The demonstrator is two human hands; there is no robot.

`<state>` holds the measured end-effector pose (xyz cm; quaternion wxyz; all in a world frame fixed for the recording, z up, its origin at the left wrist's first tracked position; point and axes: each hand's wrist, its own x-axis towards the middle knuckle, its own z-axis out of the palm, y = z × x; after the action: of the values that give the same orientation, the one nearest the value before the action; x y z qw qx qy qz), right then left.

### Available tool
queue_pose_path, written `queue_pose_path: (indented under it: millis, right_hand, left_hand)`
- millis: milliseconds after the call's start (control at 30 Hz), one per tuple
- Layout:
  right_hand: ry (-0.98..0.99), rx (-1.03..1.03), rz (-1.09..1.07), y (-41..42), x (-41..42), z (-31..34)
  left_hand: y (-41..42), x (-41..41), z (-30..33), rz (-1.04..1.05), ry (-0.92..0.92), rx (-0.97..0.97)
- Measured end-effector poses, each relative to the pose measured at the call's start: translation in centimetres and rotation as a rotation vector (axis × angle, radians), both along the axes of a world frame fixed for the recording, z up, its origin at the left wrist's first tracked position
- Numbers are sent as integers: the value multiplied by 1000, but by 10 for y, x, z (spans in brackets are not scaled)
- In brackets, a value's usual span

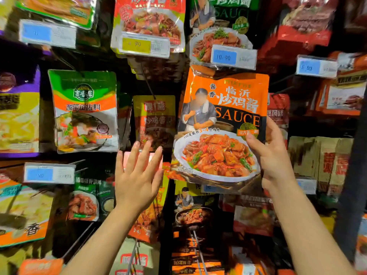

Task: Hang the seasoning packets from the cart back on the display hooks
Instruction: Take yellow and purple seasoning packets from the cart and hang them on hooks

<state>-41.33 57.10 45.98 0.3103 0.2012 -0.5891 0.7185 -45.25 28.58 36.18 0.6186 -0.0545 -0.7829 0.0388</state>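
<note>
I have the orange sauce packet [222, 126] up in the right-centre of the frame, held against the display. My right hand [272, 153] grips it by its lower right edge, thumb across the front, fingers behind. Its top edge sits just under the blue price tag [232, 56], tucked beneath the green sauce packet [220, 26] hanging above. I cannot see the hook or the hang hole, so I cannot tell whether it is threaded on yet.

My left hand [137, 179] is empty, fingers spread and straight, raised at lower centre, just left of the packet and not touching it.

I judge this to be the hanging step itself: the packet is lifted to its row but probably not seated. The next move calls for finding the hook tip, lining the hole with it and sliding the packet back, likely with my left hand steadying the top.

Room is tight. The tag above crowds the top edge, a yellow-and-red packet [155, 120] hangs just to the left, and red packets [278, 110] sit close behind on the right. A bare hook wire [148, 82] juts out at upper centre, near my left hand's path. The darker gap at centre gives the most room.
</note>
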Motion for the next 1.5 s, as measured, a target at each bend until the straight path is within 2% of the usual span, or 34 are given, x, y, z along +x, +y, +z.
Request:
queue_pose_path:
  millis: [300, 567, 667, 833, 933, 1033, 1067, 1133, 1200, 1267, 1400, 1500]
  right_hand:
    - [-72, 40, -87, -11, -22, 10]
    - [-144, 260, -324, -25, -88, 9]
    - [-172, 279, -390, -29, -98, 4]
    - [-258, 465, -484, -17, -100, 11]
    - [-248, 510, -533, -18, -82, 12]
    - [-118, 525, -554, -35, -36, -1]
    - [-52, 527, -514, -47, -18, -10]
    - [23, 523, -292, -76, 17, -29]
    - [-23, 565, -53, -112, 43, -51]
    - [-118, 597, 102, -152, 63, -74]
    - [-279, 575, 280, -242, 93, -116]
    - [-415, 564, 410, -320, 121, -154]
  left_hand:
    - [1, 1, 0, 12, -30, 7]
    - [-1, 0, -1, 10, -24, 10]
    - [-1, 1, -1, 14, -15, 0]
    - [2, 1, -2, 8, -16, -6]
    - [1, 8, 4, -94, -86, 56]
    - [-12, 23, 8, -385, -160, 145]
    - [-17, 32, 5, -488, -189, 183]
    - [-28, 54, -5, -644, -227, 282]
    - [-44, 77, -21, -711, -249, 401]
    - [-68, 101, -39, -676, -257, 469]
    - [-145, 156, -87, -474, -322, 451]
    - [-222, 209, -132, -397, -485, 606]
